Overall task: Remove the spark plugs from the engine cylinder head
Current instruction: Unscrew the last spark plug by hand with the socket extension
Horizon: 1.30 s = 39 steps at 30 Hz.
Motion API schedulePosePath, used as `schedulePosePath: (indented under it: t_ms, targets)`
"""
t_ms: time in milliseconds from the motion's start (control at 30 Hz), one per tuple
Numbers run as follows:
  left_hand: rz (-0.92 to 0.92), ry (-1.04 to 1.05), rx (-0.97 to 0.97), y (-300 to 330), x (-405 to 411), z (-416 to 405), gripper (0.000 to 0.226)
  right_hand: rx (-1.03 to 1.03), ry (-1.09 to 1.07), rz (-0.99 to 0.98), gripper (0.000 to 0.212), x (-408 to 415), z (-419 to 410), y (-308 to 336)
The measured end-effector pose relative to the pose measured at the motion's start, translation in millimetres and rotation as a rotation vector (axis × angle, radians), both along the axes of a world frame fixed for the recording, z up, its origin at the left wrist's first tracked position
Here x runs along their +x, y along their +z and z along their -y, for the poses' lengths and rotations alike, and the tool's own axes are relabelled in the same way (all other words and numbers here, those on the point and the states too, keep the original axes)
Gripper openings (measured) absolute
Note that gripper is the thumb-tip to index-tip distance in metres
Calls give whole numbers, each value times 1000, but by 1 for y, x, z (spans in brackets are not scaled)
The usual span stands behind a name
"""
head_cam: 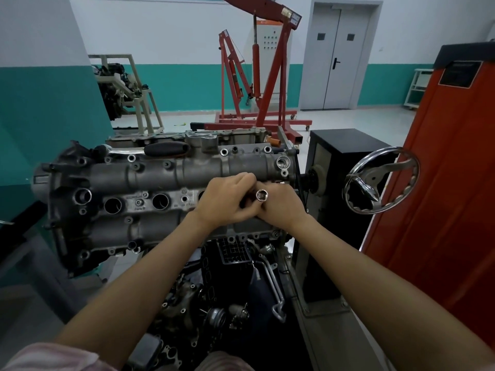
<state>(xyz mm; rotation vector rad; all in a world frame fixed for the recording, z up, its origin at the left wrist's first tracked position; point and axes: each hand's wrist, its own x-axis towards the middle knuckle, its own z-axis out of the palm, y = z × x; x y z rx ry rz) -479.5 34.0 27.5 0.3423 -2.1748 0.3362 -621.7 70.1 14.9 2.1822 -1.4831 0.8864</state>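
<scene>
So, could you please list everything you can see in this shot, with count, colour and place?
cylinder head: one, grey metal, centre left on the stand
spark plug wells: two seen open, dark, along the head's middle row
socket: one, silver, open end up, between both hands
ratchet handle: one, black, lying on the head's far edge
handwheel: one, chrome, right of the head
engine hoists: two, red, behind
double door: one, grey, back wall
cabinet: one, orange, right
left hand: one, gripping the socket tool
right hand: one, gripping the socket
</scene>
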Motion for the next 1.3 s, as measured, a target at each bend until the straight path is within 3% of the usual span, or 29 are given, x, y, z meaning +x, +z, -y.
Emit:
schedulePosePath:
  t_ms: [100, 233, 400, 600, 767, 1033, 1300]
  targets:
    - [14, 7, -37, -3, -2, 0, 13, -27, 6, 6, 25, -2, 3, -2]
    - [-22, 48, -38, -6, 0, 1, 19, -24, -20, 30, 46, -2, 5, -5]
    - [-21, 119, 7, -10, 2, 3, 37, -72, 20, 44, 37, 0, 1, -1]
    - [-15, 119, 161, -12, 2, -4, 32, -9, -7, -40, 19, -2, 4, -5]
    - [-22, 188, 177, -16, -2, -5, 30, 2, -21, 18, 21, -2, 3, -6]
    - [-46, 226, 205, -17, 1, 0, 59, -93, -20, 24, 18, 0, -2, -4]
    - [-49, 199, 219, -15, -1, -8, 28, 5, -56, -46, 25, -4, 6, -9]
